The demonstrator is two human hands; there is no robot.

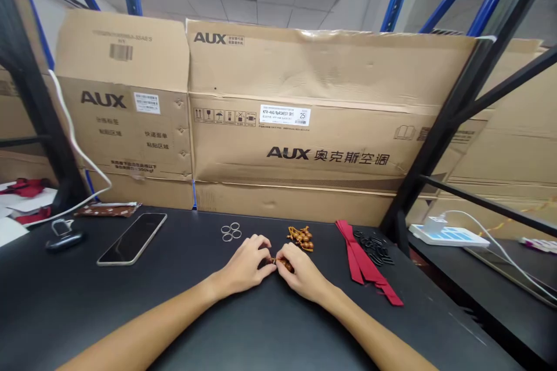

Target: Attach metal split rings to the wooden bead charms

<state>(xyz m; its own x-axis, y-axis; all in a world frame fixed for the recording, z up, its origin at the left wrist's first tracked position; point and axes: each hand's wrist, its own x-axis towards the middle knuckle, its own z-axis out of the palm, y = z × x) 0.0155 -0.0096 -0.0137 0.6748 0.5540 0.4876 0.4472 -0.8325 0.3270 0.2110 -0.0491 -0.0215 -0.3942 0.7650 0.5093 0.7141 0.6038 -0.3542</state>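
Observation:
My left hand (246, 264) and my right hand (303, 272) meet over the middle of the black table. The right thumb and fingers are closed around a small brown bead pendant (286, 265), largely covered by them. Its thin cord runs between my hands, and my left fingertips pinch the cord's end. Whether a ring is on that cord I cannot tell. Just behind my right hand lies a pile of brown bead pendants (301, 239) with yellowish cords. Several silver metal rings (231, 232) lie flat beyond my left hand.
Red ribbon strips (363, 264) and a heap of black clasps (374, 247) lie to the right. On the left are a phone (133, 239), a dark key fob (65, 237) and a brown packet (108, 209). Cardboard (296, 81) walls the back; a white power strip (448, 235) sits right.

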